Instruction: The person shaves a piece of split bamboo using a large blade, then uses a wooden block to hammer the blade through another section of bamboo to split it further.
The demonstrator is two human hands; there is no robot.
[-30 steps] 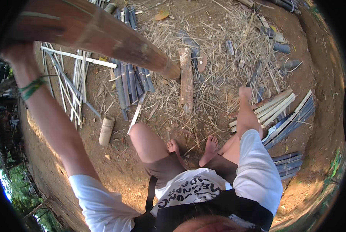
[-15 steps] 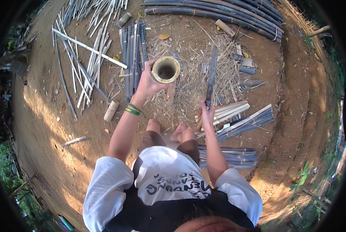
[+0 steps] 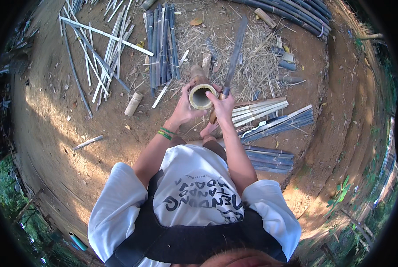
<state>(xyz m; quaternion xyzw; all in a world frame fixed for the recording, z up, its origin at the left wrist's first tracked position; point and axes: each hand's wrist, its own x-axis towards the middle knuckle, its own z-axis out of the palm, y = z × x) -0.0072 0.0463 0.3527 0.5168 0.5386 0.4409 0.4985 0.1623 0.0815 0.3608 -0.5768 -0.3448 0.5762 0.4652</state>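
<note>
In front of my body, my left hand (image 3: 184, 107) is closed around a thick bamboo section (image 3: 199, 76). Its hollow cut end faces up toward me, and the rest of the tube slants away. My right hand (image 3: 224, 106) grips a machete (image 3: 236, 53) by its wooden handle, the long dark blade pointing forward and slightly right. Fingers of that same hand also touch the right side of the tube's rim. The far end of the tube is partly hidden behind its body.
Split bamboo strips (image 3: 163, 42) lie ahead, with pale strips (image 3: 112, 49) scattered left. Long poles (image 3: 292, 15) stretch across the far right. To my right rest bundles of strips (image 3: 281, 124). A short bamboo piece (image 3: 133, 103) lies left. Shavings (image 3: 252, 58) cover the dirt ahead.
My left hand has drawn the bamboo section nearer and tilted it. My right hand, with the machete, has moved left and up to the tube's rim. The view has shifted slightly.
</note>
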